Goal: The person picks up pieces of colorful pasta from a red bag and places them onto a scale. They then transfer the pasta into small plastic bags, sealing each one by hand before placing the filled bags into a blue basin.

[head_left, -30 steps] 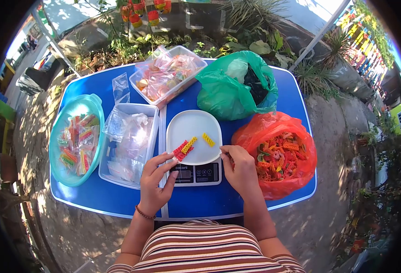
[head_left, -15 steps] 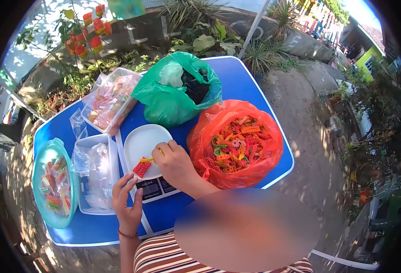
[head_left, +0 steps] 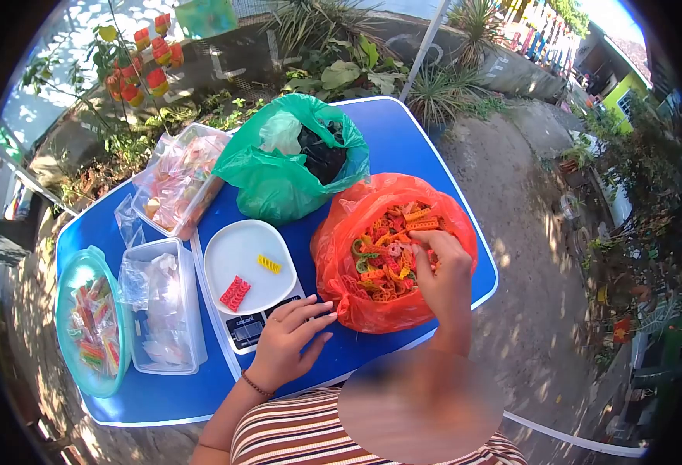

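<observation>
My right hand [head_left: 443, 267] reaches into the red plastic bag [head_left: 333, 271], thumb and index finger apart over colourful ridged, holed snack pieces [head_left: 391, 252]. Its fingertips are at the heap; no piece shows clearly between them. My left hand [head_left: 290, 341] is open, fingers spread beside the front right corner of a white kitchen scale [head_left: 244, 332], close to the red bag. On the scale's white plate [head_left: 236, 240] lie two pieces apart from each other: a red one [head_left: 235, 294] at the front left and a yellow one [head_left: 269, 264] toward the right.
A green plastic bag [head_left: 279, 186] stands behind the scale. At left are a clear box of packed snacks [head_left: 182, 178], a box with clear plastic bags [head_left: 166, 310] and a teal basin of packets [head_left: 97, 322]. All sit on a blue folding table [head_left: 387, 128].
My right hand has left the yellow piece on the plate and moved right into the red bag. My left hand has moved right from the plate's front left, away from the red piece.
</observation>
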A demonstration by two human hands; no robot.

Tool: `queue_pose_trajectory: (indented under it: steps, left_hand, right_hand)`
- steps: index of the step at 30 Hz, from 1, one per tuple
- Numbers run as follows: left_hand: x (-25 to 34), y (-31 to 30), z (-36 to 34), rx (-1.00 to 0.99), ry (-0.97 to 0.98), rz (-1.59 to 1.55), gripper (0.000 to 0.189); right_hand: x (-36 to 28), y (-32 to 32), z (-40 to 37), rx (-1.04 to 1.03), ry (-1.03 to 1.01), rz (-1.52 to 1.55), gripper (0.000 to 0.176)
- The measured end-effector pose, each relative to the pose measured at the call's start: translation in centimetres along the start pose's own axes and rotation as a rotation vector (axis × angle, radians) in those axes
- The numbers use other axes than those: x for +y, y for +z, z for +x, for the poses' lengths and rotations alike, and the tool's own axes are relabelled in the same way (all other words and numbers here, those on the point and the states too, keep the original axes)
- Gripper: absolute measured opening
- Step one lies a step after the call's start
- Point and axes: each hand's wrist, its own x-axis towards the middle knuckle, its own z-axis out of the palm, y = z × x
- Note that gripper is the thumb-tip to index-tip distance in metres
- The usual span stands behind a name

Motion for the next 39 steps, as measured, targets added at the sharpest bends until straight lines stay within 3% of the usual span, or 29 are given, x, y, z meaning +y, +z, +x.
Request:
queue_pose_trajectory:
  steps: [2,5,8,14,19,22,25,28,36,39]
  left_hand:
    - [0.3,1.1,0.6,-0.043,0.054,0.014,0.042]
    - [0.3,1.8,1.4,-0.108,0.113,0.107,0.042]
    - [0.6,2.0,2.5,-0.157,0.091,0.161,0.041]
    - [0.1,2.8,2.4,-0.191,0.056,0.322,0.039]
    - [0.1,2.3,2.0,-0.183,0.012,0.360,0.041]
    - [0.1,2.3,1.9,-0.176,0.004,0.373,0.042]
    - [0.0,2.5,1.9,-0.156,0.014,0.380,0.042]
    - [0.1,2.4,2.0,-0.134,0.034,0.376,0.042]
    - [0.4,1.3,1.6,-0.073,0.103,0.320,0.036]
    - [0.6,1.3,1.5,-0.044,0.134,0.320,0.035]
  right_hand:
    - [0.6,1.5,-0.6,-0.173,-0.023,0.079,0.021]
    - [-0.1,4.3,-0.9,-0.134,-0.122,0.123,0.019]
    - [-0.2,4.7,-0.7,-0.102,-0.091,-0.046,0.015]
    - [3.0,4.0,-0.4,-0.092,0.002,-0.148,0.008]
    - [4.7,2.7,0.5,-0.023,0.168,-0.428,0.010]
    - [3.9,2.6,1.0,-0.038,0.118,-0.254,0.018]
    - [0.7,3.3,0.3,-0.225,-0.194,-0.008,0.028]
    - [1.1,4.1,-0.5,-0.349,-0.180,-0.061,0.035]
    - [6.4,2.2,2.2,-0.200,0.044,-0.246,0.032]
    - [6.4,1.8,1.9,-0.164,0.024,-0.220,0.033]
